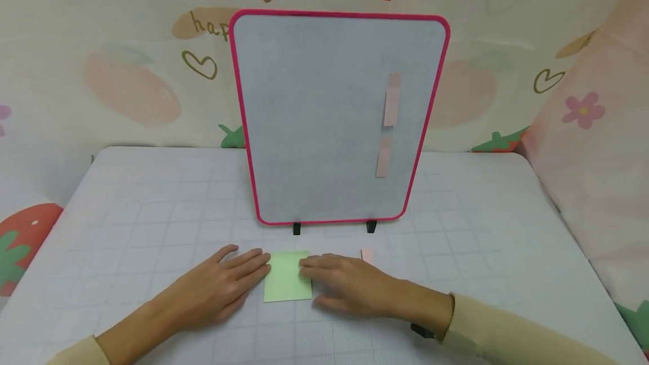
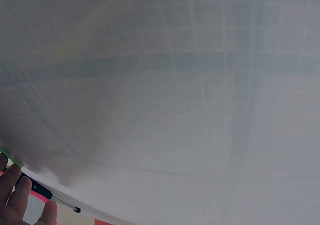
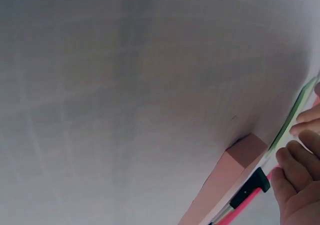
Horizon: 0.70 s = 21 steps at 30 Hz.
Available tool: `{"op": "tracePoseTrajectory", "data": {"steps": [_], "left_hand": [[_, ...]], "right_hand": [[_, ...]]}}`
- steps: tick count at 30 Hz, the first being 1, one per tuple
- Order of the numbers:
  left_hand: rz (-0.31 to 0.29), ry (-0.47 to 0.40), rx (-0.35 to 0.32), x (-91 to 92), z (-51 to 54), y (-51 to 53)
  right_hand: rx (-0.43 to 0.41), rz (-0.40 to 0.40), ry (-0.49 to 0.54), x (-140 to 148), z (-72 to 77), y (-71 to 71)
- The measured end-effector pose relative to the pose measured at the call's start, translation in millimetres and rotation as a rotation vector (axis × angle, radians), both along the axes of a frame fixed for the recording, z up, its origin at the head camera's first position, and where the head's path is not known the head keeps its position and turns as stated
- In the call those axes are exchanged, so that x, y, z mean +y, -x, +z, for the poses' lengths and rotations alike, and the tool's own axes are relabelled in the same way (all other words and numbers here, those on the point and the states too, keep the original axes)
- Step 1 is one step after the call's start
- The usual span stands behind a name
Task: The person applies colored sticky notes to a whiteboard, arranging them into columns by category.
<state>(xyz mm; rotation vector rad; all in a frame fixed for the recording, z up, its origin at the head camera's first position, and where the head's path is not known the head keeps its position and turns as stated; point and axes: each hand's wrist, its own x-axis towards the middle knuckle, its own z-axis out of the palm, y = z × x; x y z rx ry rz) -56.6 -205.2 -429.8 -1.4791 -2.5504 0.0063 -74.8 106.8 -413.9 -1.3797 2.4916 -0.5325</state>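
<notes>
A light green square sticky note pad (image 1: 285, 283) lies flat on the table between both hands. My left hand (image 1: 223, 286) rests palm down, its extended fingertips touching the pad's left edge. On the other side, my right hand (image 1: 350, 286) lays its fingertips over the pad's right edge, fingers nearly straight and thumb apart below. Beyond the right hand lies a narrow pink sticky note pad (image 1: 367, 254), partly hidden by it; the right wrist view shows the same pink pad (image 3: 222, 182) as a thick strip. In the left wrist view only fingers of the left hand (image 2: 20, 200) appear.
A whiteboard (image 1: 314, 117) with a bright pink frame stands upright behind the hands on black feet (image 1: 297, 228). Two pink strips, an upper strip (image 1: 392, 100) and a lower strip (image 1: 383, 155), stick to its right side. The white gridded table (image 1: 152, 213) meets a patterned cloth backdrop.
</notes>
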Motion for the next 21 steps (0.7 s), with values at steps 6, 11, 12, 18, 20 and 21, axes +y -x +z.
{"op": "tracePoseTrajectory", "data": {"steps": [6,11,12,18,20,21], "left_hand": [[0.015,0.000,-0.016,0.9,1.6,1.2],[0.033,-0.027,-0.047,1.3,2.6,1.4],[0.036,-0.031,-0.051,1.3,2.6,1.3],[0.051,-0.030,-0.076,1.6,4.2,0.5],[0.055,-0.026,-0.081,1.8,4.9,0.3],[0.055,-0.024,-0.081,1.8,5.1,0.2]], "right_hand": [[0.017,0.024,-0.015,-4.4,-1.8,-0.4],[0.090,0.060,-0.014,-5.8,-4.2,1.3],[0.109,0.067,-0.012,-6.3,-5.0,1.9],[0.182,0.093,-0.011,-9.1,-6.1,4.8],[0.190,0.095,-0.010,-9.8,-5.4,5.2],[0.194,0.095,-0.009,-10.2,-5.7,5.4]]}}
